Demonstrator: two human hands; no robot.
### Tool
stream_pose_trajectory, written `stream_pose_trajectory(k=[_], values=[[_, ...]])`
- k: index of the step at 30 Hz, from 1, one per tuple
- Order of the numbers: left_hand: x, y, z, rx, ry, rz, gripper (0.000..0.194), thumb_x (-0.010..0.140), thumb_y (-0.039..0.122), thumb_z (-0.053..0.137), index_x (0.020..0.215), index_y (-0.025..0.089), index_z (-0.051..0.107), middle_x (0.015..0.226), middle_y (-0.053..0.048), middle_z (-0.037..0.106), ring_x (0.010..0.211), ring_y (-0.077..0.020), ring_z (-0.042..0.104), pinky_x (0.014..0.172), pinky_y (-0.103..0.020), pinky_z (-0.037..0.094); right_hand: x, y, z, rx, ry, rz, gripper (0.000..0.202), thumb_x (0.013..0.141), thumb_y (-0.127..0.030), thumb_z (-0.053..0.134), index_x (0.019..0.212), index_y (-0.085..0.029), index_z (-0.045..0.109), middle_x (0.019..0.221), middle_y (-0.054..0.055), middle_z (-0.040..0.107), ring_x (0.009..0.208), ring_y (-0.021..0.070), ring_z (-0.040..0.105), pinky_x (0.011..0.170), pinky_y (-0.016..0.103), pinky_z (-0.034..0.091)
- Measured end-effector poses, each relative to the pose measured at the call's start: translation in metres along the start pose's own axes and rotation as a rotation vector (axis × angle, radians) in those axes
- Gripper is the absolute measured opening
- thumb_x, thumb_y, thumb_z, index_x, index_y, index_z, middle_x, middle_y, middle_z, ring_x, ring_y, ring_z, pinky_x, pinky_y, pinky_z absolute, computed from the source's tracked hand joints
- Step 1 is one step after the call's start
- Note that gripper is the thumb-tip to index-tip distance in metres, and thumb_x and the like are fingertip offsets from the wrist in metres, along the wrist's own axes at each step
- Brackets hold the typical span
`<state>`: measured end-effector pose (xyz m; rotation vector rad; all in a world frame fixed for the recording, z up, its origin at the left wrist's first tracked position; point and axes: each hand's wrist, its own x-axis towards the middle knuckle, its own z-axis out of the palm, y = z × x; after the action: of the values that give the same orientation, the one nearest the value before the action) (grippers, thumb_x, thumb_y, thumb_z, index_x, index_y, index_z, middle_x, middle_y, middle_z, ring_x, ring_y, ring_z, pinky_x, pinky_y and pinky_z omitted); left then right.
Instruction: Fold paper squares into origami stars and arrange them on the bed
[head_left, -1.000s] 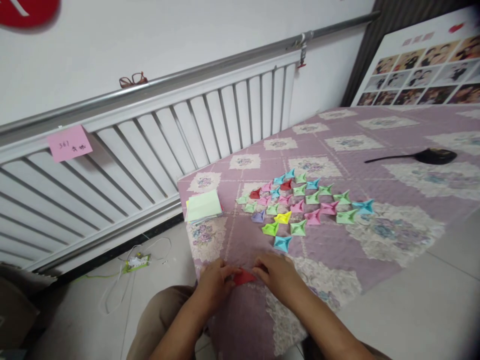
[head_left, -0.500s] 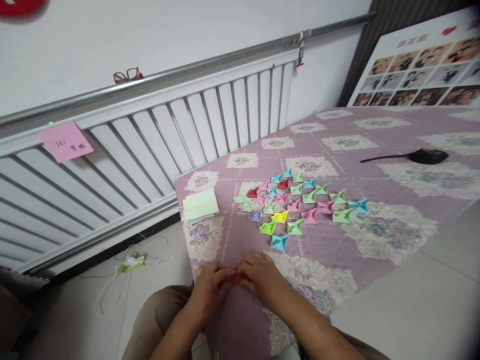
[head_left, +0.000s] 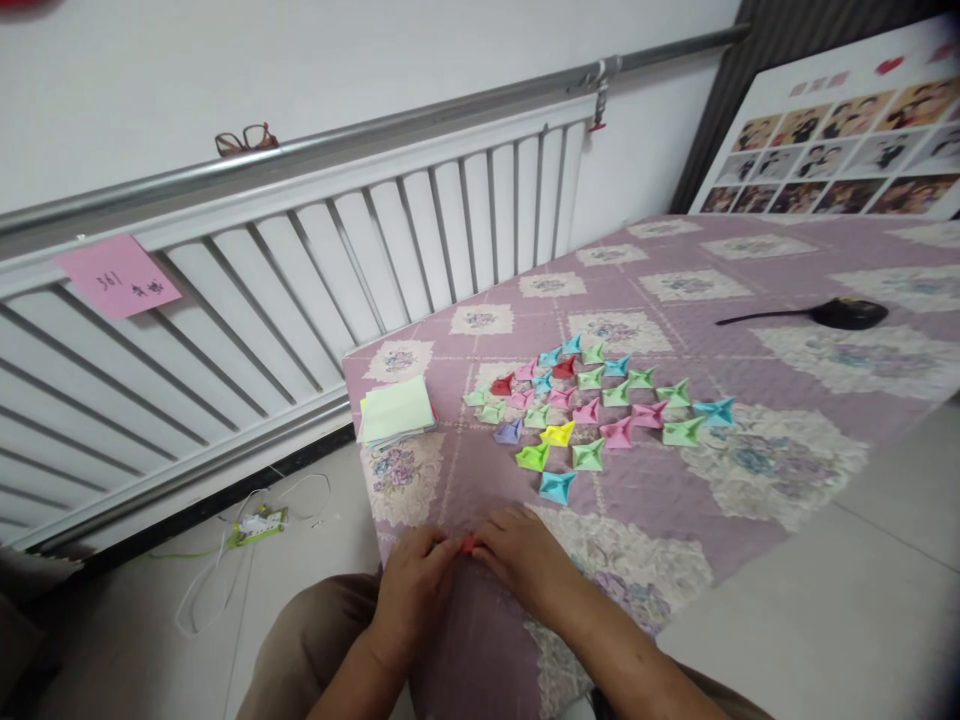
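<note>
Between my two hands, near the table's close edge, is a small piece of red paper (head_left: 468, 544), mostly covered by fingers. My left hand (head_left: 420, 575) grips it from the left, fingers closed. From the other side my right hand (head_left: 517, 555) pinches it. Beyond them several folded paper boats lie in loose rows, among them a blue one (head_left: 556, 487), a yellow one (head_left: 557, 434) and a dark red one (head_left: 502, 384). To the left a stack of paper squares (head_left: 397, 411) has a pale green sheet on top.
A purple floral cloth (head_left: 480, 470) covers the table. A black object with a thin tail (head_left: 847, 313) lies at the right. A white radiator (head_left: 390, 240) runs along the wall with a pink note (head_left: 120, 276) on it. Below left, a power strip (head_left: 257, 526) is on the floor.
Less of the red paper shows between my fingers now. Both hands stay close together in nearly the same place. The whole view has shifted slightly.
</note>
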<state>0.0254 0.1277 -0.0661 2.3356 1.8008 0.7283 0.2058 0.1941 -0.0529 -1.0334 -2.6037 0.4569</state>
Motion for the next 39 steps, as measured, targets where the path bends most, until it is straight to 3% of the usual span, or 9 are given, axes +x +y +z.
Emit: stream_pose_trajectory(k=[3, 8, 13, 17, 21, 29, 39], values=[[0.012, -0.006, -0.001, -0.133, 0.051, -0.023, 0.027, 0.086, 0.014, 0.046, 0.101, 0.022, 0.067, 0.101, -0.009, 0.057, 0.092, -0.0210, 0.054, 0.080, -0.036, 0.047, 0.004, 0.000, 0.000, 0.034, 0.078, 0.015, 0.008, 0.086, -0.023, 0.059, 0.084, -0.019, 0.066, 0.083, 0.005, 0.064, 0.082, 0.0220, 0.058, 0.073, 0.035, 0.041], [0.043, -0.010, -0.010, -0.380, 0.028, -0.053, 0.020, 0.084, 0.016, 0.048, 0.090, 0.021, 0.066, 0.101, -0.008, 0.058, 0.097, -0.0202, 0.054, 0.087, -0.036, 0.044, 0.013, 0.003, -0.001, 0.228, 0.222, 0.044, 0.011, 0.088, -0.021, 0.054, 0.088, -0.020, 0.065, 0.084, 0.005, 0.062, 0.081, 0.0192, 0.057, 0.071, 0.031, 0.041], [0.079, -0.010, -0.011, -0.750, -0.091, -0.287, 0.009, 0.081, 0.022, 0.052, 0.082, 0.018, 0.060, 0.080, -0.002, 0.061, 0.078, -0.0164, 0.057, 0.074, -0.029, 0.044, 0.027, 0.009, -0.004, 0.469, 0.332, 0.190, 0.015, 0.087, -0.022, 0.051, 0.077, -0.020, 0.061, 0.078, 0.002, 0.060, 0.075, 0.0165, 0.055, 0.066, 0.028, 0.039], [0.107, -0.017, -0.001, -0.982, -0.189, -0.421, 0.016, 0.079, 0.033, 0.056, 0.077, 0.017, 0.057, 0.068, 0.002, 0.056, 0.064, -0.0123, 0.050, 0.062, -0.023, 0.038, 0.041, 0.014, -0.002, 0.687, 0.385, 0.369, 0.019, 0.085, -0.026, 0.047, 0.070, -0.019, 0.057, 0.068, -0.001, 0.055, 0.065, 0.0144, 0.051, 0.060, 0.026, 0.038], [0.128, -0.027, 0.006, -1.016, -0.228, -0.432, 0.023, 0.077, 0.038, 0.059, 0.068, 0.017, 0.054, 0.059, 0.005, 0.049, 0.056, -0.0098, 0.041, 0.056, -0.022, 0.032, 0.054, 0.019, 0.003, 0.834, 0.410, 0.465, 0.022, 0.083, -0.032, 0.047, 0.068, -0.019, 0.055, 0.064, -0.002, 0.051, 0.062, 0.0137, 0.048, 0.057, 0.024, 0.037], [0.145, -0.035, 0.006, -1.024, -0.304, -0.358, 0.021, 0.074, 0.034, 0.060, 0.064, 0.016, 0.055, 0.059, 0.003, 0.055, 0.060, -0.0119, 0.048, 0.060, -0.023, 0.036, 0.070, 0.023, 0.001, 0.834, 0.412, 0.505, 0.022, 0.081, -0.033, 0.049, 0.065, -0.020, 0.055, 0.064, -0.001, 0.053, 0.062, 0.0137, 0.048, 0.059, 0.024, 0.038], [0.153, -0.035, 0.009, -0.928, -0.216, -0.389, 0.027, 0.080, 0.037, 0.048, 0.062, 0.018, 0.052, 0.058, 0.004, 0.049, 0.058, -0.0118, 0.045, 0.058, -0.023, 0.035, 0.083, 0.020, -0.005, 0.932, 0.404, 0.566, 0.024, 0.079, -0.037, 0.051, 0.062, -0.020, 0.052, 0.060, -0.003, 0.048, 0.059, 0.0125, 0.043, 0.057, 0.023, 0.035]])
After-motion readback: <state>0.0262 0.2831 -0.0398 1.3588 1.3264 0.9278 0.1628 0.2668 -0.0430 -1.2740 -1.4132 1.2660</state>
